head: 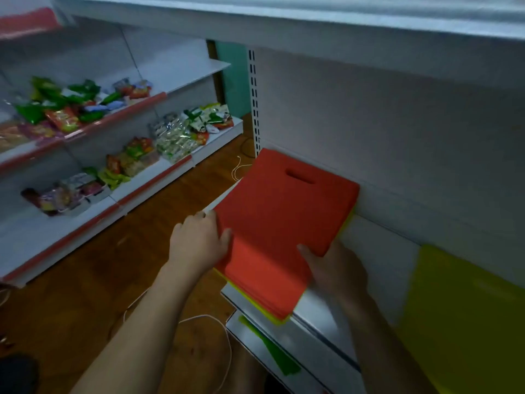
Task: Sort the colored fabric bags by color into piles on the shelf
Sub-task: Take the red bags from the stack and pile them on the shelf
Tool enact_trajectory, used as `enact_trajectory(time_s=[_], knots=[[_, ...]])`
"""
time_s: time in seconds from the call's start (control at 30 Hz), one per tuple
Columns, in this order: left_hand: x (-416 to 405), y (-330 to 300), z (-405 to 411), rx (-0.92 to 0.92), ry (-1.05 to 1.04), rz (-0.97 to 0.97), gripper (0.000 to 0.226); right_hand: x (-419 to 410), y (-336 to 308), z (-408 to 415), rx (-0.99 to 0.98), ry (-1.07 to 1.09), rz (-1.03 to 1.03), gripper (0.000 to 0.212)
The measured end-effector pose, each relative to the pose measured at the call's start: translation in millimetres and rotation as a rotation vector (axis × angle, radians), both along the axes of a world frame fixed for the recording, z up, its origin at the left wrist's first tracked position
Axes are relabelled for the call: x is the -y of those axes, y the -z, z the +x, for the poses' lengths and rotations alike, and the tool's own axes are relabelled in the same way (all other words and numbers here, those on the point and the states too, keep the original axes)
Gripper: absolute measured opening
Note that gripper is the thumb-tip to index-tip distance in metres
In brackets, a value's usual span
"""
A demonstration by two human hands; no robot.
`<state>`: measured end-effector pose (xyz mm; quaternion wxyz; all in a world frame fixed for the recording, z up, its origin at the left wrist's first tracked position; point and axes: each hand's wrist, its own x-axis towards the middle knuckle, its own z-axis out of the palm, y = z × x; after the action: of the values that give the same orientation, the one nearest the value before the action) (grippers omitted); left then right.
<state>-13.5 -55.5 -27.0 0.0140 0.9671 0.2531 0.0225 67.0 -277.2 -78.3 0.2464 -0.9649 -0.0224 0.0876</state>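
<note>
Red bags point(272, 211) top a mixed stack between both hands: left hand point(196, 245) grips its near-left edge, right hand point(332, 268) pinches the top bags' corner. Sorting underway; next, lift reds off yellow point(279, 319), away from the yellow pile point(466, 314) right of the right hand.

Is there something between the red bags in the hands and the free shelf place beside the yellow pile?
Nothing visible. Both hands, left and right, grip the red bags. The bare shelf between them and the yellow pile shows no objects. Yellow bags lie under the red ones.
</note>
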Motion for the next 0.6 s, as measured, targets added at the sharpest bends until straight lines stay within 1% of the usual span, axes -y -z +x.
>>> enact_trajectory(time_s=[0.07, 0.17, 0.27, 0.33, 0.4, 0.53, 0.6], knots=[[-8, 2, 11, -0.045, 0.006, 0.003, 0.048, 4, 5, 4, -0.031, 0.011, 0.068, 0.066], [-20, 4, 28, -0.108, 0.004, 0.003, 0.055, 10, 10, 7, -0.071, 0.059, 0.235, 0.058], [-30, 4, 43, -0.15, 0.021, -0.022, 0.061, 10, 12, 7, -0.078, 0.125, 0.366, 0.045], [-34, 4, 54, -0.214, 0.039, -0.046, 0.065, 6, 14, 1, -0.052, 0.178, 0.423, 0.037], [-42, 3, 67, -0.303, 0.059, -0.102, 0.066, 3, 15, -3, -0.037, 0.228, 0.441, 0.034], [-63, 1, 90, -0.439, 0.128, -0.251, 0.071, 0, 8, -8, -0.086, 0.252, 0.395, 0.038], [-70, 2, 94, -0.5, 0.206, -0.256, 0.07, -4, 3, -9, -0.09, 0.252, 0.36, 0.037]])
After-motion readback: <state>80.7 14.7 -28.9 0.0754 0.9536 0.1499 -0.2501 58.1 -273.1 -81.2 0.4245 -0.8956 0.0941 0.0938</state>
